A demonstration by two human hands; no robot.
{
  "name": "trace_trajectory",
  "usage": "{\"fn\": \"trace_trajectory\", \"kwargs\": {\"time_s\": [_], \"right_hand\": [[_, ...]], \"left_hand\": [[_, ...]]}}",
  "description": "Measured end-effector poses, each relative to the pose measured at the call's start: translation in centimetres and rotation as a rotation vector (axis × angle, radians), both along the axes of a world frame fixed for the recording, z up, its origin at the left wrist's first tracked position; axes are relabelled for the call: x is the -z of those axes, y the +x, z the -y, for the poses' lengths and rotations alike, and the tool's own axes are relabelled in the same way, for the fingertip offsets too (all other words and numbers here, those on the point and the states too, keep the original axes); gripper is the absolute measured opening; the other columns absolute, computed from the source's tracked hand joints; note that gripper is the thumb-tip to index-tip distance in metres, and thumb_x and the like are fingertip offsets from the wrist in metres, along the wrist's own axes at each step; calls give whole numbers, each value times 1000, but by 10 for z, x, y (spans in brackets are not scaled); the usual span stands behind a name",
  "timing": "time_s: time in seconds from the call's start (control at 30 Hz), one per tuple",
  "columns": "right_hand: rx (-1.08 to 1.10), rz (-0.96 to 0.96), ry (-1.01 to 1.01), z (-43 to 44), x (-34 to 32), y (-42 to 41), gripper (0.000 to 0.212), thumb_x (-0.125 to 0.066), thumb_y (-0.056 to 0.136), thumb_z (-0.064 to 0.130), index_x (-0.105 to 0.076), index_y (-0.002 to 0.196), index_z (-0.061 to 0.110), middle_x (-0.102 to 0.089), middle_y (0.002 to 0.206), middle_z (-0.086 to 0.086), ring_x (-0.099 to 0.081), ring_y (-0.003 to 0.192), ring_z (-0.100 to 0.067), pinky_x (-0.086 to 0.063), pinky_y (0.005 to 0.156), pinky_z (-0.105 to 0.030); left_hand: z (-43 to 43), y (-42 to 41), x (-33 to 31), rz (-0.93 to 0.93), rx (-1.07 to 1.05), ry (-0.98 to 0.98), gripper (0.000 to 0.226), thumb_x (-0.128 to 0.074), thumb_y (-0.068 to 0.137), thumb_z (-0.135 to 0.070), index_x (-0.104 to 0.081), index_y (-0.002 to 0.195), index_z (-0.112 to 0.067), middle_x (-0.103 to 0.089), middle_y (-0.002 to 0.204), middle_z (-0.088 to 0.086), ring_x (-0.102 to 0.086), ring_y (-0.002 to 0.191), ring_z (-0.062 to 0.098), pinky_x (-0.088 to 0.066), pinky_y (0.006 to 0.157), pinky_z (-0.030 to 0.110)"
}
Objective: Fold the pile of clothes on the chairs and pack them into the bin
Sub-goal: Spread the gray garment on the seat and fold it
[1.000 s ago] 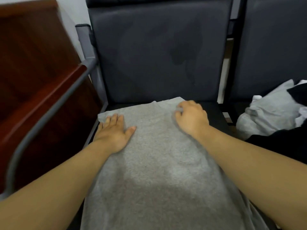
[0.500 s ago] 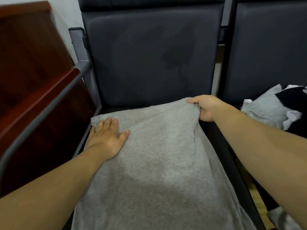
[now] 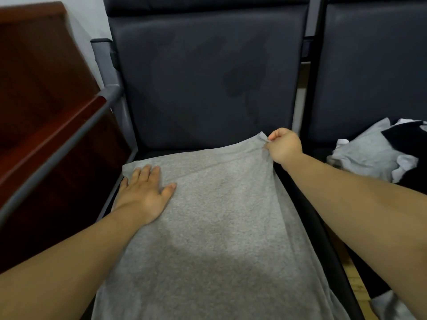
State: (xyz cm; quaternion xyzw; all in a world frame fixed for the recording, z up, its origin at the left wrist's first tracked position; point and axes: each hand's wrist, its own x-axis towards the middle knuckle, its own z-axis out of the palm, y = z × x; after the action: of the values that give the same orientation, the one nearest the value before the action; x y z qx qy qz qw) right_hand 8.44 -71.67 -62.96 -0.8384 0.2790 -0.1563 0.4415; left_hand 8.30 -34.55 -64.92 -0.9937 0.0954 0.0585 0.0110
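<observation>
- Grey garment (image 3: 208, 227) spread flat over the dark chair seat (image 3: 300, 204).
- Left hand (image 3: 144, 195) presses it, fingers straight — right hand (image 3: 285, 145) pinches its far corner, lifted.
- Clothes pile (image 3: 369, 153) on the neighbouring chair.

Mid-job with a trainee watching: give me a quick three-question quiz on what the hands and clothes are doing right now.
1. True or false: the left hand lies flat, fingers straight, on the grey garment.
2. The right hand pinches the grey garment at: A) its far right corner, B) its near left corner, C) its middle.
3. Where does the unfolded pile of clothes lie?

Key: 1 true. 2 A. 3 On the seat of the neighbouring chair, to the right.
</observation>
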Motion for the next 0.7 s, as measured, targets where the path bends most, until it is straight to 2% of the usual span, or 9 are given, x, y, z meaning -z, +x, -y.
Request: {"fn": "trace_trajectory", "kwargs": {"time_s": [0.07,0.1,0.17,0.27,0.37,0.47,0.53,0.6,0.7], "right_hand": [[-60,-52,-156,-2,2,2,20,-60,90,8,-57,81,26,-63,85,4,-66,89,-25,-48,63,-28],[-76,-87,-220,-3,1,2,15,-58,92,10,-58,85,24,-63,90,1,-65,91,-27,-47,64,-29],[-77,-166,-376,-9,-5,0,6,-58,96,18,-59,102,18,-60,108,-8,-60,101,-32,-51,76,-37],[-136,-186,-607,-37,-16,-11,20,-57,95,23,-61,114,17,-53,121,-11,-51,112,-34,-50,90,-45],[-431,-156,-606,-85,-18,-32,35,-56,96,33,-63,128,20,-54,132,-8,-49,123,-31,-45,102,-42],[-587,-337,-573,-114,-7,-42,61,-47,99,56,-40,154,28,-35,160,-1,-29,147,-28,-26,121,-44],[-582,-453,-615,-118,1,-43,73,-34,97,70,-23,160,35,-14,170,2,-10,155,-28,-10,125,-50],[-570,-501,-631,-116,7,-42,78,-23,95,76,-12,162,37,-1,172,5,3,158,-27,-1,125,-55],[-570,-509,-657,-116,10,-42,79,-20,94,77,-8,162,38,3,172,6,6,158,-26,0,125,-55]], "left_hand": [[-1,1,-1,-23,-2,-8,88,-11,94,-77,-5,165,-25,0,173,1,2,159,24,-5,128,51],[-1,2,-1,-39,-1,-8,88,-12,94,-77,-4,165,-25,1,173,1,3,159,24,-4,128,51],[-2,7,-4,-85,0,-2,88,-13,95,-78,-2,165,-26,4,173,1,5,159,25,-3,127,52],[-1,12,-10,-86,3,-28,85,-20,95,-78,-14,163,-27,-6,172,2,-2,158,27,-5,126,55],[4,15,-17,61,-35,-84,76,-32,98,-70,-31,158,-24,-23,166,7,-17,153,32,-16,123,53],[0,28,-29,173,-247,-223,62,-45,101,-53,-40,152,-19,-37,153,14,-36,138,38,-36,110,52],[-11,51,-34,98,-451,-322,59,-52,100,-45,-42,149,-13,-38,149,17,-41,133,41,-43,105,52],[-22,72,-32,-38,-607,-401,60,-58,98,-37,-44,149,-7,-43,147,20,-49,128,42,-50,100,49],[-32,87,-29,-107,-601,-505,45,-53,104,-22,-51,145,-4,-55,140,20,-56,126,38,-50,104,43]]}}
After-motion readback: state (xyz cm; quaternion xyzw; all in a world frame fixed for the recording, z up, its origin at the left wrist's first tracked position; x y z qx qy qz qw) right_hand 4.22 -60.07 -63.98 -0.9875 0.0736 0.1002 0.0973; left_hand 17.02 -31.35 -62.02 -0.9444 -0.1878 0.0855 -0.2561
